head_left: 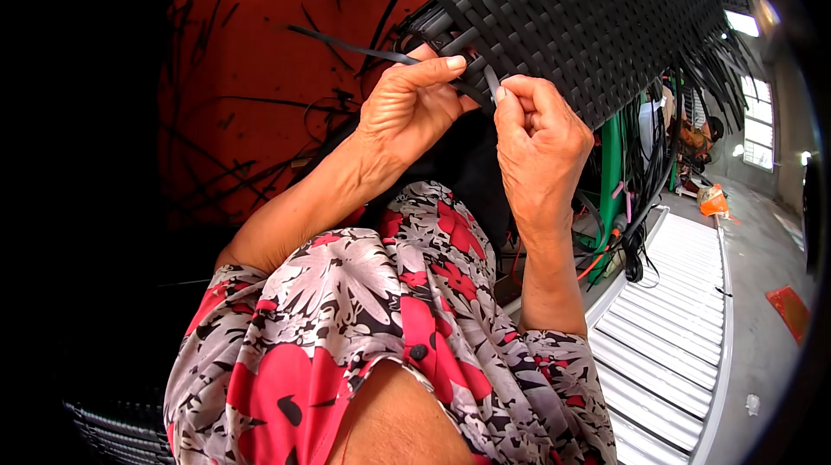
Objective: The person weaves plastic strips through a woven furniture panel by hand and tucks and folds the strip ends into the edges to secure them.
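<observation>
A black woven panel of flat plastic strips (597, 15) fills the upper right, its loose strip ends fanning out at the top left edge and on the right. My left hand (415, 102) is at the panel's lower left corner, thumb and fingers closed on a loose dark strip (346, 48) whose tail sticks out to the left. My right hand (541, 123) is just to the right, thumb and forefinger pinching the end of a short grey strip (492, 82) that comes out of the weave. The fingertips of both hands partly hide the corner.
Below the panel lies a red floor covering (251, 58) strewn with black strip offcuts. On the right are a green frame (611, 179) with hanging strips, a white slatted panel (666, 318), an orange bag (712, 201) and a red piece (788, 313) on grey floor.
</observation>
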A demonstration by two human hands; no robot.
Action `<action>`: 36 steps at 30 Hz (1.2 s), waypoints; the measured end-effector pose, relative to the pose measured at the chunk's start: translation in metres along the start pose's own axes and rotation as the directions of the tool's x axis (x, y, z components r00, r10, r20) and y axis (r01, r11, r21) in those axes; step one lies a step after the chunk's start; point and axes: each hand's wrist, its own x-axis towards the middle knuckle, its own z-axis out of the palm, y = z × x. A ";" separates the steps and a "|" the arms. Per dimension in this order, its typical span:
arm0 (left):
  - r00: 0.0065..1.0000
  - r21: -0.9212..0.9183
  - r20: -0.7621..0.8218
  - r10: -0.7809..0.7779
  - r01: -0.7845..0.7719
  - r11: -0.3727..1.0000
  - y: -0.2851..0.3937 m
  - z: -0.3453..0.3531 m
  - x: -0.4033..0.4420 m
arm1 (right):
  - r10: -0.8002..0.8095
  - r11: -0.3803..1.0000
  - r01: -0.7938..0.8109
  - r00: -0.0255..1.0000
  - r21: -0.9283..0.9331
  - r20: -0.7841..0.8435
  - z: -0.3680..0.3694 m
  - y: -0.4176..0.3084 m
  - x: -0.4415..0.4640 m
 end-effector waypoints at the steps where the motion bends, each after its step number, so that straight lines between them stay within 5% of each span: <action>1: 1.000 0.000 -0.013 -0.004 0.004 1.000 0.000 -0.002 0.000 | 0.005 1.000 -0.005 1.000 -0.004 0.014 0.000 -0.001 0.001; 12: 0.996 -0.120 0.071 -0.055 0.063 0.991 -0.002 -0.004 0.006 | -0.008 0.995 0.018 0.995 -0.100 0.101 -0.006 -0.007 0.008; 20: 0.993 -0.101 0.092 -0.073 0.082 0.992 0.001 -0.006 0.005 | -0.121 0.948 0.173 0.973 -0.269 0.199 -0.002 -0.002 0.019; 23: 0.988 -0.107 0.119 -0.096 0.108 0.988 0.002 -0.006 0.004 | -0.138 0.906 0.174 0.983 -0.386 0.120 -0.009 -0.016 0.022; 29: 0.994 -0.159 -0.019 -0.110 0.106 0.982 0.004 -0.012 0.003 | -0.263 0.914 0.302 0.949 -0.271 0.172 0.005 -0.013 0.030; 36: 0.997 -0.153 0.014 -0.075 0.076 0.985 0.005 -0.010 0.003 | -0.359 0.901 0.396 0.909 -0.176 0.210 0.009 -0.011 0.045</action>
